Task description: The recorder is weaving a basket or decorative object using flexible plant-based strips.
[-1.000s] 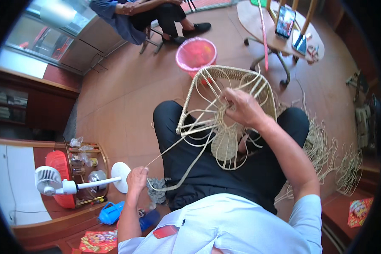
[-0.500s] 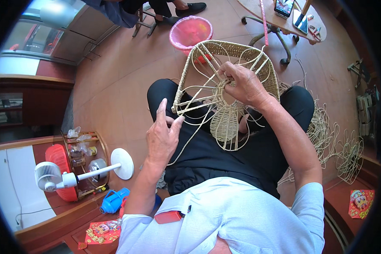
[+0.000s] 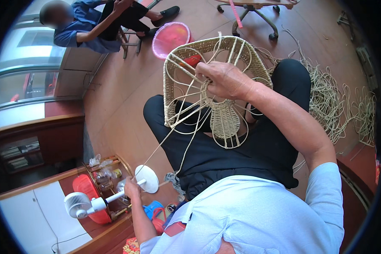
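Note:
A half-woven frame (image 3: 226, 118) of pale wicker-like cord, with a square braided rim, looped spokes and a central woven oval, rests across my lap between my knees. My right hand (image 3: 222, 80) is closed on it at the upper left of the centre ring, fingertips partly hidden. My left hand (image 3: 132, 189) is low at the left beside the white fan stand, closed on a long cord (image 3: 156, 148) stretched from the frame's lower left corner. A second loose strand hangs from the frame toward my left thigh.
A person (image 3: 89, 34) sits at upper left. A pink bin (image 3: 165, 40) stands behind the frame, a wheeled chair base (image 3: 258, 19) beyond. Coiled cord (image 3: 328, 106) lies at right. A white fan (image 3: 76, 205), red basin (image 3: 82, 186) and cabinet (image 3: 51, 139) are at left.
My left hand rose toward the frame's corner half a second ago and is now back low at left with cord drawn taut. My right hand stays on the frame. The view has shifted.

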Tool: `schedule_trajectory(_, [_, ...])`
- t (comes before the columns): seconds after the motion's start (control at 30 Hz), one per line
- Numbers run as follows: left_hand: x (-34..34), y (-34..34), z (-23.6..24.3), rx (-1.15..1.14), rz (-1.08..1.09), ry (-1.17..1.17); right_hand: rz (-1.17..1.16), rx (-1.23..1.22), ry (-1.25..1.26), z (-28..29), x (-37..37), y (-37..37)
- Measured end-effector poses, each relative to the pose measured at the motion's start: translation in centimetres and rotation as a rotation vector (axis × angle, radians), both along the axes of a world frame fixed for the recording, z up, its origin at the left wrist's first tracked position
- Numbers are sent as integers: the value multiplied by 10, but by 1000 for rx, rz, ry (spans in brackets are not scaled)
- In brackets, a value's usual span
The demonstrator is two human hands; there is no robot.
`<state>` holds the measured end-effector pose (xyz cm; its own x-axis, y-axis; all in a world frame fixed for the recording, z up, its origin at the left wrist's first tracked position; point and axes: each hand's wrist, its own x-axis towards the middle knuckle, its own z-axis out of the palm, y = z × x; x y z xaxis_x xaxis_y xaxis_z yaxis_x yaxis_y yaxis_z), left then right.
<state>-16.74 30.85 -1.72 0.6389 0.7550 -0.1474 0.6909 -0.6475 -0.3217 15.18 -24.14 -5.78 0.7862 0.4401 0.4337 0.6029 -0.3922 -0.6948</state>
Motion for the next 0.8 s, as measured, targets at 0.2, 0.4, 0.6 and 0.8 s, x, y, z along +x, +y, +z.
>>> schedule_trajectory(0.2, [86, -79, -8, -250, -681, -510, 4, -23, 8, 2, -1, 1])
schedule_trajectory(0.4, [146, -260, 32, -779, -582, -614, -14, -23, 65, 10, -7, 2])
schedule_trajectory(0.6, [145, -258, 17, -1009, -377, -642, -5, -24, 60, 9, -5, 1])
schedule_trajectory(0.8, [49, -73, -34, -598, -541, -706, 15, -20, 41, 5, -7, -2])
